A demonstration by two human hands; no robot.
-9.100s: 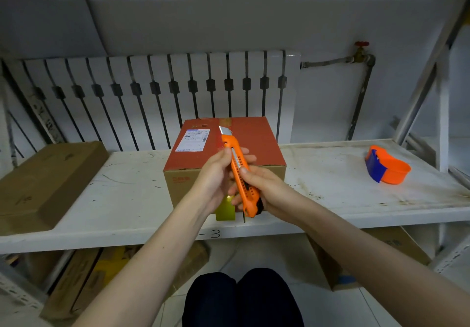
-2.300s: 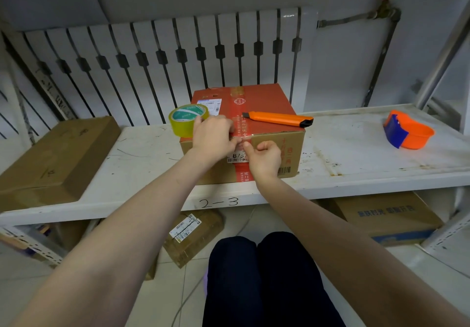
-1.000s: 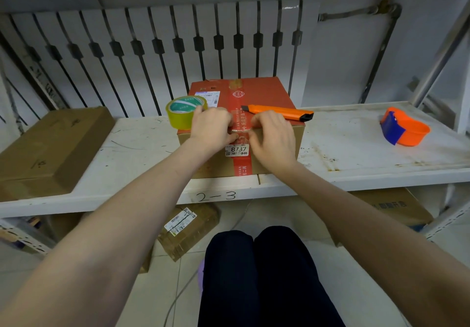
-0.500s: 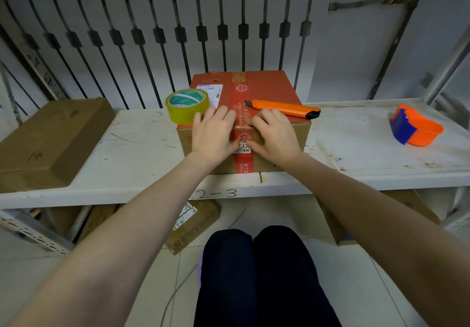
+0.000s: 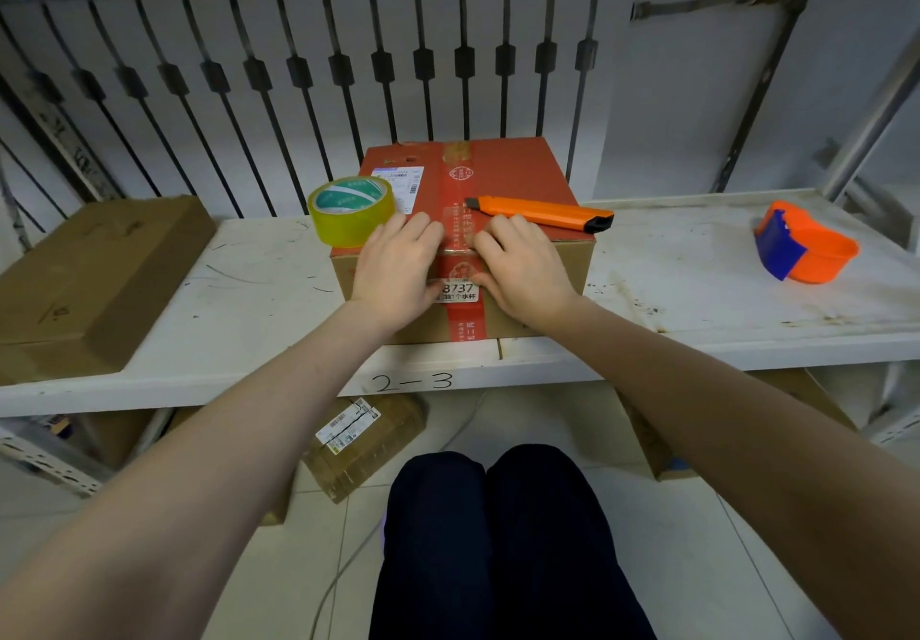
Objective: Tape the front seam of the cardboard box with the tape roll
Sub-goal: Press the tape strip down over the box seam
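The cardboard box (image 5: 522, 171) has a red top and brown sides and stands on the white shelf (image 5: 697, 301). A red printed tape strip (image 5: 460, 326) runs down the middle of its top and over the front face. My left hand (image 5: 398, 271) and my right hand (image 5: 522, 271) lie flat over the front top edge, one on each side of the strip, fingers spread and holding nothing. The yellow tape roll (image 5: 351, 211) sits on the box's front left corner, just beyond my left fingers. An orange utility knife (image 5: 542, 214) lies on the box top behind my right hand.
A flat brown box (image 5: 84, 281) lies at the shelf's left end. An orange and blue tape dispenser (image 5: 801, 251) rests at the right. A white radiator (image 5: 298, 82) stands behind. More cartons (image 5: 363, 440) sit on the floor under the shelf, by my knees.
Both hands have gone from pinching the tape at the front edge to lying flat on either side of the strip. The knife went from my hands onto the box top.
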